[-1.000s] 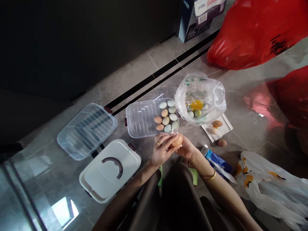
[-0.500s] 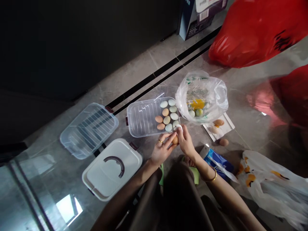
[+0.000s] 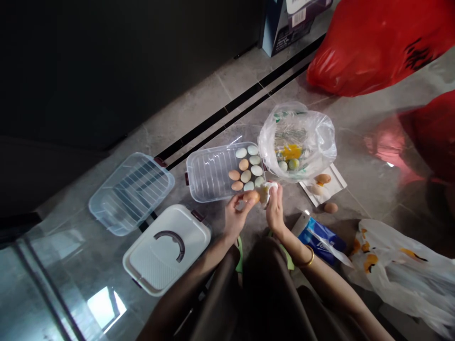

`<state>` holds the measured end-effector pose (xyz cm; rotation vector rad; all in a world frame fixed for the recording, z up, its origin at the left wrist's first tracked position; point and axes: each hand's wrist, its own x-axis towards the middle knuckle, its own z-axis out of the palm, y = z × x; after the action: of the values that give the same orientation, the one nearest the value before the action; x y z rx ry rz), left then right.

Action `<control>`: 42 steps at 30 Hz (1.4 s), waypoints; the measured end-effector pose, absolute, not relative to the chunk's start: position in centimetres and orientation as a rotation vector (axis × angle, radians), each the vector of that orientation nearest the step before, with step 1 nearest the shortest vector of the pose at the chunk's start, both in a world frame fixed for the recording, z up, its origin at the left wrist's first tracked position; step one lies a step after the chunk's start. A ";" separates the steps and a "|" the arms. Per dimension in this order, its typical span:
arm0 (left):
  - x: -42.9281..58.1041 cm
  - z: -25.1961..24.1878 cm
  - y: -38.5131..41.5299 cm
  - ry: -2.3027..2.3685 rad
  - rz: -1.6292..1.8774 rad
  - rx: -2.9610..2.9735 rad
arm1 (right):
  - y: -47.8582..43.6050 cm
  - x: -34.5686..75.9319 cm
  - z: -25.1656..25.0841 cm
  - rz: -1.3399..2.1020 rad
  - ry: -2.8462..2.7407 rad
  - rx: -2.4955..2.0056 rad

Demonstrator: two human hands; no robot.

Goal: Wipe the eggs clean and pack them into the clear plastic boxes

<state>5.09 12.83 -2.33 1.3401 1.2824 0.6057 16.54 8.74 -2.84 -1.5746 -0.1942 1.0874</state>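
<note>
Between the fingers of my left hand (image 3: 237, 215) is a brown egg (image 3: 251, 196), held at the near right corner of a clear plastic container (image 3: 209, 173). My right hand (image 3: 275, 208) is closed on a crumpled white tissue (image 3: 269, 188) with a yellowish stain, just right of that egg. Several pale green and brown eggs (image 3: 245, 176) lie at the container's right end. Beyond my right hand stands an open clear plastic bag (image 3: 320, 151) with greenish eggs (image 3: 293, 164) inside. A cracked brown egg (image 3: 323, 178) rests on a white sheet (image 3: 339, 178).
A second clear container (image 3: 117, 203) and a white handled lid (image 3: 152, 265) lie on the left. A loose brown egg (image 3: 330, 208), a blue tissue pack (image 3: 320, 239) and a white plastic bag (image 3: 394, 265) are on the right. A red bag (image 3: 377, 47) and a box (image 3: 280, 33) stand at the back.
My hands have moved apart. The left hand has lifted the brown egg slightly up and left, and the right has drawn the tissue to the right, showing its yellowish stain.
</note>
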 end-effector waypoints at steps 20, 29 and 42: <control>5.3 -1.6 13.3 1.047 0.689 2.070 | 10.0 17.1 -2.1 1.731 0.395 -0.966; 4.9 -1.6 14.9 0.843 0.463 2.178 | 9.4 19.0 -2.0 1.637 0.233 -1.433; 5.5 -1.7 13.7 0.645 0.502 2.514 | 9.0 18.9 -3.0 1.695 0.371 -1.245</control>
<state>5.46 13.72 -1.72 2.5136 0.6455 0.5018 18.85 8.95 -3.00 -1.2449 0.3707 1.6953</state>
